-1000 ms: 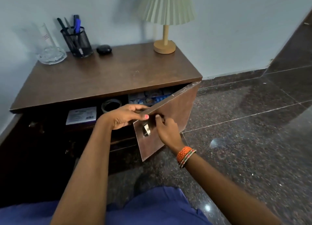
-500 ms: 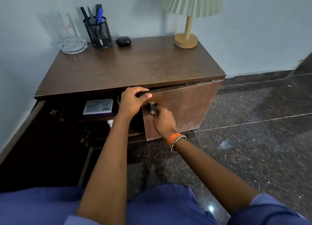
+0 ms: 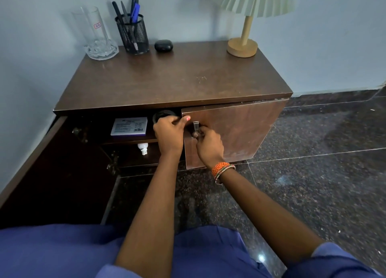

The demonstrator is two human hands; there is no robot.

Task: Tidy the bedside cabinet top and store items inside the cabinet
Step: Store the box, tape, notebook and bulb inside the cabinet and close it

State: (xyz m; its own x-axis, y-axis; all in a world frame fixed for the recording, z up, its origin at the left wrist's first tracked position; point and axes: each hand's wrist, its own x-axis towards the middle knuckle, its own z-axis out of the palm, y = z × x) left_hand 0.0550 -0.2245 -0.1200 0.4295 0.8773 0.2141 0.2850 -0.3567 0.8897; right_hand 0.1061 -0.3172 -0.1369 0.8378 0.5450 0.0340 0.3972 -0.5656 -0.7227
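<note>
— Where do we have the right door (image 3: pixel 234 131)?

— Nearly flush under the cabinet top (image 3: pixel 167 83). Our right hand (image 3: pixel 208 145) pinches its metal handle (image 3: pixel 196 127); our left hand (image 3: pixel 170 131) curls round the door's free edge, thumb on its face.

— And the left door (image 3: pixel 52 173)?

— Swung wide open, well apart from both hands.

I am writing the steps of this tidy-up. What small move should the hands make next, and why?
Probably slip the left hand off the right door edge and let the right hand, which holds the handle, press the door fully shut. The door looks nearly flush, the left fingers could get pinched, and the left door hangs wide open.
</note>
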